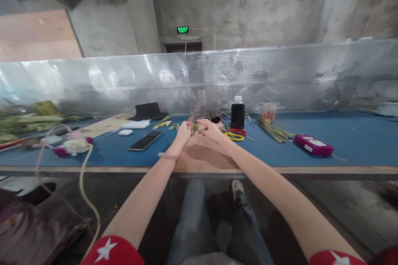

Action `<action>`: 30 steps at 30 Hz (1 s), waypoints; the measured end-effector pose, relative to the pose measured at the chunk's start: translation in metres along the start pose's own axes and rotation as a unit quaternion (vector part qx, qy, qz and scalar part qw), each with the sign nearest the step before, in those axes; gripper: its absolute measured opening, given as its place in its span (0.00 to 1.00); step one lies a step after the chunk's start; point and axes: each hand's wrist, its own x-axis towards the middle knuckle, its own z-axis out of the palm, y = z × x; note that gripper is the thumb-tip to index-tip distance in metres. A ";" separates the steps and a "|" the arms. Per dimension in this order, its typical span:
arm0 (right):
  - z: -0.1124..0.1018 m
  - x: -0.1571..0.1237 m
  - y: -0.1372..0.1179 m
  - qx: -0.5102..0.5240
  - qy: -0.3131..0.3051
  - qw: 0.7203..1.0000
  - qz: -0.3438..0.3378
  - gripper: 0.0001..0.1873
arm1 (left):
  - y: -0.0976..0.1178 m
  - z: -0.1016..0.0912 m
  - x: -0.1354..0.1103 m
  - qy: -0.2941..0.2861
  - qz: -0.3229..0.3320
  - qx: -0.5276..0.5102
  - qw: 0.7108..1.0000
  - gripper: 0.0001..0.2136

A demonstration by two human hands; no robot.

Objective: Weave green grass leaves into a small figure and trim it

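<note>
Grip: your left hand (185, 129) is pinched on a green sprig (195, 128); your right hand (210, 129) has its fingers right up at it, but I cannot tell if they are closed.
Sprig: between your two hands, over the brown board (205, 157) on the blue desk (357, 136).
Left side: a dark phone (145, 140) lies flat near your left hand, with a little white case (125, 132) just past it.
Right side: a yellow handle (238, 138) and a red handle (241, 133) lie near your right arm.
Farther right: a bunch of green stalks (275, 131), then a purple box (313, 145).
Back: a black thing (238, 116) stands up in front of a white-capped bottle (238, 99).
</note>
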 end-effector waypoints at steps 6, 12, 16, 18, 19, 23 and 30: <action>-0.001 -0.003 -0.002 -0.001 -0.025 1.000 -0.012 0.22 | -0.001 0.002 0.000 -0.004 0.001 0.002 1.000 0.04; -0.003 -0.003 -0.002 0.011 -0.023 0.999 -0.027 0.22 | -0.003 0.003 0.000 -0.022 0.021 -0.010 1.000 0.05; -0.002 -0.002 -0.002 0.032 -0.023 0.999 0.000 0.25 | -0.005 0.004 0.000 -0.029 0.034 0.003 0.999 0.06; -0.002 -0.002 -0.003 0.044 -0.021 0.999 0.007 0.26 | -0.005 0.005 0.000 -0.024 0.041 0.018 0.999 0.06; -0.002 -0.002 -0.003 0.054 -0.020 0.998 0.013 0.26 | -0.005 0.005 0.000 -0.017 0.043 0.025 0.999 0.06; -0.001 -0.003 -0.005 0.088 -0.010 0.995 0.038 0.28 | -0.004 0.005 0.001 0.022 0.046 0.048 0.998 0.05; -0.001 -0.002 -0.007 0.061 0.010 0.997 0.036 0.27 | -0.006 0.002 0.004 0.089 0.050 0.072 0.992 0.03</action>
